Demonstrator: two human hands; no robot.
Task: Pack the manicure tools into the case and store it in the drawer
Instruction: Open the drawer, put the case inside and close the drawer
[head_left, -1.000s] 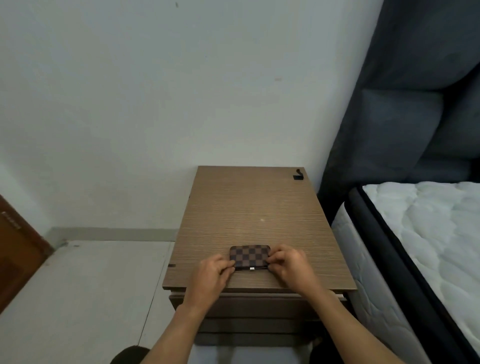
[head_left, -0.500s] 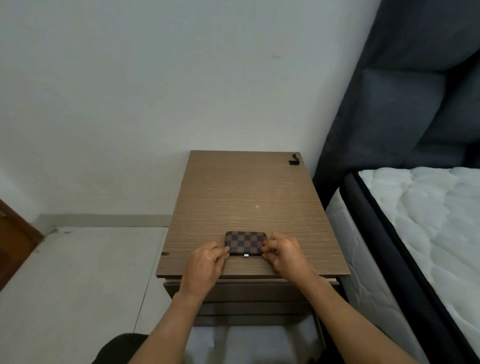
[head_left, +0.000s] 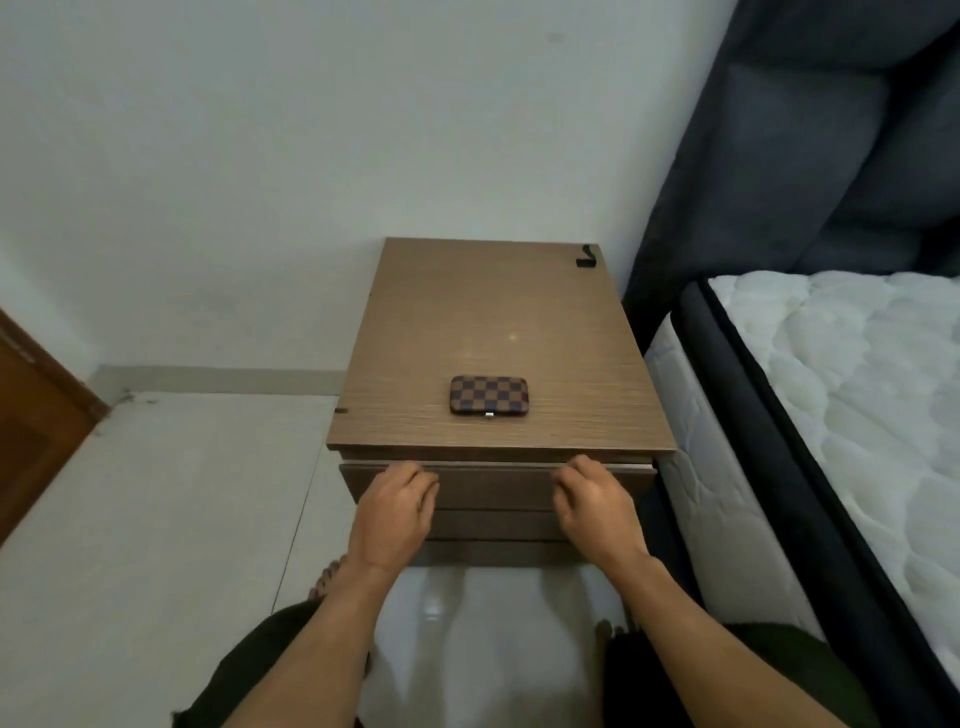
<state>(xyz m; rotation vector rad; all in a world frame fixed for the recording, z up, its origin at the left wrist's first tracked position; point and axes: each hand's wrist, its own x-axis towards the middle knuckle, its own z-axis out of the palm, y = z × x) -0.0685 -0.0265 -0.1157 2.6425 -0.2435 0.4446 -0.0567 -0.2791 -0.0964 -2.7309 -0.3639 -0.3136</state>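
Observation:
The closed manicure case (head_left: 488, 401), brown with a checkered pattern and a small metal clasp, lies flat on the wooden nightstand top (head_left: 493, 322), near its front edge. No loose tools show. Below it the top drawer front (head_left: 493, 486) stands out slightly from the nightstand. My left hand (head_left: 397, 506) has its fingers curled over the drawer's top edge on the left. My right hand (head_left: 595, 501) grips the same edge on the right. Neither hand touches the case.
A bed with a white quilted mattress (head_left: 831, 415) and dark headboard (head_left: 810, 145) stands close on the right. A small black object (head_left: 586, 257) sits at the nightstand's back right corner. A white wall lies behind, pale floor (head_left: 156, 519) to the left, my knees below.
Both hands have let go of the case and dropped from the tabletop to the top drawer's edge. The case stays where it lay.

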